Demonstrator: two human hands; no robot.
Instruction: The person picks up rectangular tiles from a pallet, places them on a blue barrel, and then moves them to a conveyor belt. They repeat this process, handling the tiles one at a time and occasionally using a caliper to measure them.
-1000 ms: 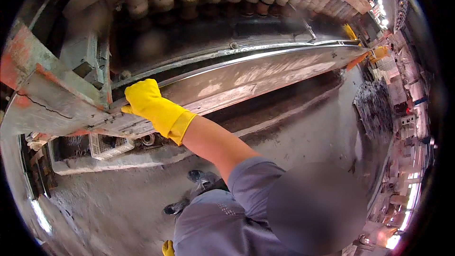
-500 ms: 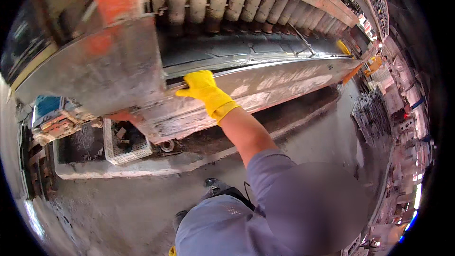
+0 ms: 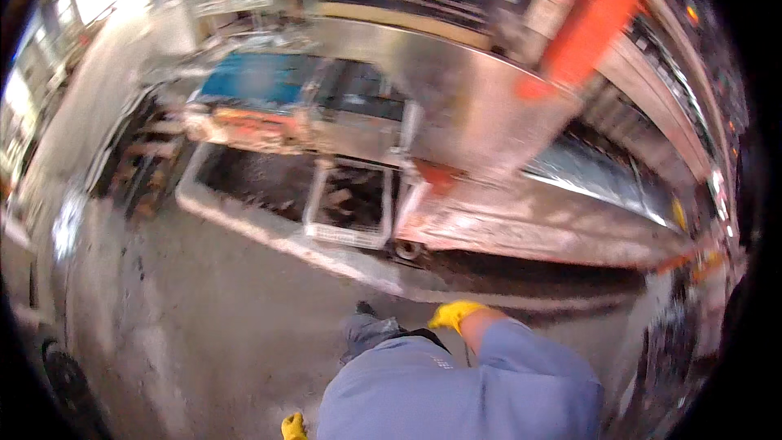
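Note:
My right hand wears a yellow rubber glove and hangs in front of my body, at my waist. It is apart from the machine, and motion blur hides how its fingers lie. Only a little of my left hand, gloved in yellow too, shows at the lower edge beside my hip; its fingers are not distinct. Beyond my right hand stands a long metal machine with a pale, worn side panel and an orange post. A dark wet bed runs along its top.
A white plastic crate with dark pieces inside stands under the machine's left end, behind a low concrete curb. A blue-topped part sits above it. Grey concrete floor lies around my feet. Wooden pallets are at left.
My right hand has left the machine's top edge and dropped back to my waist. The view has swung left, bringing the crate and the blue-topped part nearer the middle. My left hand shows slightly more.

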